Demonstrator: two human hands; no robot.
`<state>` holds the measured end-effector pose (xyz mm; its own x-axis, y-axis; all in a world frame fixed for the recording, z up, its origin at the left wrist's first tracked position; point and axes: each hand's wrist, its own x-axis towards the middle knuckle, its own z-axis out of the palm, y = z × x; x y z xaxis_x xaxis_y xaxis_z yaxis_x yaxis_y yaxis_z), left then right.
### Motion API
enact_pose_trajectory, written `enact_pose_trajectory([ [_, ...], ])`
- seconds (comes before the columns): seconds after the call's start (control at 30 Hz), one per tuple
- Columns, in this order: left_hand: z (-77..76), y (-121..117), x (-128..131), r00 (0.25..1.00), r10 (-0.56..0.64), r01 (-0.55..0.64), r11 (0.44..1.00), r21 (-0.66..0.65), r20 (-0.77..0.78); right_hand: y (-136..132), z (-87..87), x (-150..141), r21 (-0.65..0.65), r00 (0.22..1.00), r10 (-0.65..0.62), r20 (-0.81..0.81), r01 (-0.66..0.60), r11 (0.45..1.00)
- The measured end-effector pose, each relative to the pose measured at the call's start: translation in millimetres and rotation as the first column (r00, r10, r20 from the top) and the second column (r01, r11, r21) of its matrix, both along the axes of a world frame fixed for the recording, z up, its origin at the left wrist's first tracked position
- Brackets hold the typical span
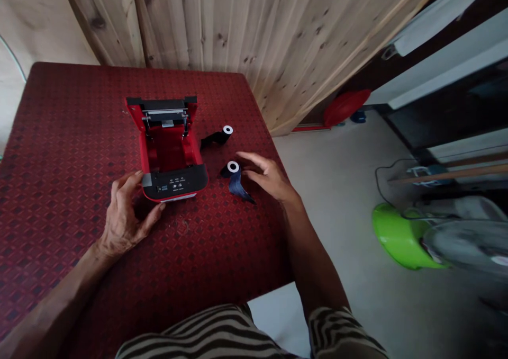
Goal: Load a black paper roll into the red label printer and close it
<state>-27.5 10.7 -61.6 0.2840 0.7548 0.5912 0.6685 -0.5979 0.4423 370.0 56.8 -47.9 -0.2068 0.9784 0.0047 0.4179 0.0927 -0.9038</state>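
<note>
A red and black label printer (174,181) stands on the table with its lid (162,107) raised and its red inside showing. My left hand (125,213) grips its near left corner, fingers along the side and thumb at the front edge. To the right of the printer lies a small roll of dark ribbon (238,183) with a white core and a loose, shiny tail. Fingers stretched and apart, my right hand (264,174) is just right of this roll; whether a fingertip touches it I cannot tell. Farther back lies a second black ribbon roll (218,137), its tail reaching toward the printer.
The table (75,152) has a red patterned cover and ends at a wooden plank wall (222,25). Beyond its right edge is a pale floor (317,189). A green basin (397,237), a cable and a red round object (345,107) are on that side.
</note>
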Motion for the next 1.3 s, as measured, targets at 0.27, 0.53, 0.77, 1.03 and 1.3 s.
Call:
enact_pose_trajectory([
  [0.27, -0.2, -1, 1, 1.000, 0.016, -0.016, 1.000, 0.007, -0.023, 15, 0.9, -24, 0.066, 0.989, 0.095, 0.114, -0.103, 0.993],
  [0.53, -1.0, 0, 0, 1.000, -0.007, 0.007, 1.000, 0.005, -0.019, -11, 53.5, -25, 0.052, 0.994, 0.108, -0.024, -0.107, 0.993],
  [0.77, -1.7, -2, 2, 1.000, -0.028, 0.028, 0.999, 0.020, -0.003, 0, 129.0, -88, 0.288, 0.858, 0.329, 0.394, -0.455, 0.843],
  [1.03, -0.4, -6, 4, 0.998, -0.047, 0.049, 0.997, -0.067, 0.037, 39, 103.8, -176, 0.151, 0.589, 0.240, 0.772, -0.537, 0.830],
  [1.3, -0.4, -6, 5, 0.996, -0.071, 0.073, 0.996, -0.052, 0.051, 52, 104.3, -194, -0.067, 0.346, 0.283, 0.895, -0.523, 0.850],
])
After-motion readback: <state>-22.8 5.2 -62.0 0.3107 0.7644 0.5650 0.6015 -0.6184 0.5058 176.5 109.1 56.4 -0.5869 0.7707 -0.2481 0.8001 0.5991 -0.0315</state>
